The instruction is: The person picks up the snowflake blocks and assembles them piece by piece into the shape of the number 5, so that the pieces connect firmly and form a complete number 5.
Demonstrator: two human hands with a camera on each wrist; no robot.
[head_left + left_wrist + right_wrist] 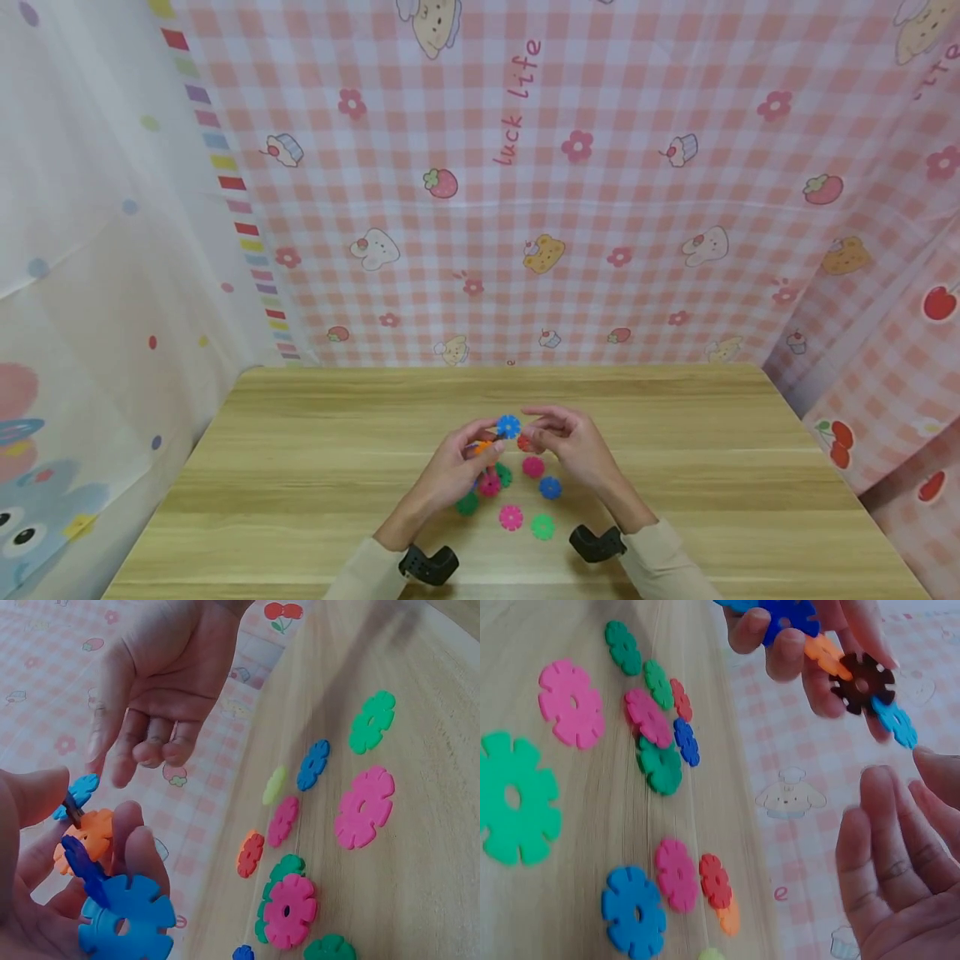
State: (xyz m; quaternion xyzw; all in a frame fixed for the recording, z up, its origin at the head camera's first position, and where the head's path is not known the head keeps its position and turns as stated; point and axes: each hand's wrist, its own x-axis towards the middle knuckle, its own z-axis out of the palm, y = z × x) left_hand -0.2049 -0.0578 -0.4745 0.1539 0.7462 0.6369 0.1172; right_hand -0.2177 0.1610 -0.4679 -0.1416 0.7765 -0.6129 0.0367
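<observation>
My left hand grips a chain of interlocked plastic snowflake discs above the table. In the right wrist view the chain runs from a dark blue disc through an orange disc and a dark brown disc to a light blue disc at its free end. A larger blue disc hangs at the other end, nearest the left wrist camera. My right hand is beside the free end, fingers loosely extended and holding nothing, with fingertips close to the light blue disc.
Loose discs lie on the wooden table below the hands: a pink disc, a light green disc, a blue disc and several others. One pink disc overlaps a green one. A checked curtain hangs behind the table.
</observation>
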